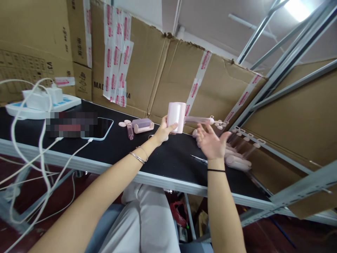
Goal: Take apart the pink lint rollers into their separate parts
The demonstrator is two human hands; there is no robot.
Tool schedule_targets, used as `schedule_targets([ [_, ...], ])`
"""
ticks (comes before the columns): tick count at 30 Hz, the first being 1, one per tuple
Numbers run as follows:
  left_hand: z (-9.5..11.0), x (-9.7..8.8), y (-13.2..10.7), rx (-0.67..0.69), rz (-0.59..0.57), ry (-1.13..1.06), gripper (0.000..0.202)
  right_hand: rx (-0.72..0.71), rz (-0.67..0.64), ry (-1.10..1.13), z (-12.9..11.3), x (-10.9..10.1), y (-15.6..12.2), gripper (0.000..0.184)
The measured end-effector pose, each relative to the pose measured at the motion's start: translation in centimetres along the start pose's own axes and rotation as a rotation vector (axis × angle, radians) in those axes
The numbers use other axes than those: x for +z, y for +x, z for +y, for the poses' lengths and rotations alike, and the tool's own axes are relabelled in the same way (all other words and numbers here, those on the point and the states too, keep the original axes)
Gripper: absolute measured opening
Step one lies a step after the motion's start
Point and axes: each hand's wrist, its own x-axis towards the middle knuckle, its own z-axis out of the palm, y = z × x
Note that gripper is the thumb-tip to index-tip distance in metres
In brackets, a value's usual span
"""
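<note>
My left hand (163, 131) is closed round a pale pink cup-shaped cylinder (176, 117), held up above the black worktop (147, 154). A thin pink clear tube (200, 120) sticks out from the cup's right side. My right hand (211, 141) hovers just right of the cup, palm up, fingers spread, holding nothing. Under and beyond that hand lie several pink clear tubes and pink parts (237, 161) on the worktop.
A pink block with a small vial and round caps (139, 125) lies left of the cup. A phone (101, 128) with white cables (39, 147), a power strip (42, 103), cardboard walls (163, 70) and a grey metal rack (289, 91) surround the worktop.
</note>
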Motion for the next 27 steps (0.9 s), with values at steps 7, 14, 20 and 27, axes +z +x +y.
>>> schedule_targets([
  [7,-0.2,-0.2,-1.3,0.142,-0.334,0.915,0.093,0.13,0.187,0.038,2.3,2.4,1.9,0.046],
  [14,1.2,-2.4,-1.0,-0.045,-0.065,1.386,0.05,0.06,0.554,-1.024,5.1,-9.9,4.2,0.019],
  [20,1.2,-3.4,-0.8,-0.165,0.131,1.478,0.037,0.272,0.519,-1.115,10.1,-14.3,4.0,0.028],
  [27,0.9,-3.8,-0.8,-0.279,0.158,1.548,0.037,-0.309,0.522,-1.256,6.8,-8.2,2.1,0.075],
])
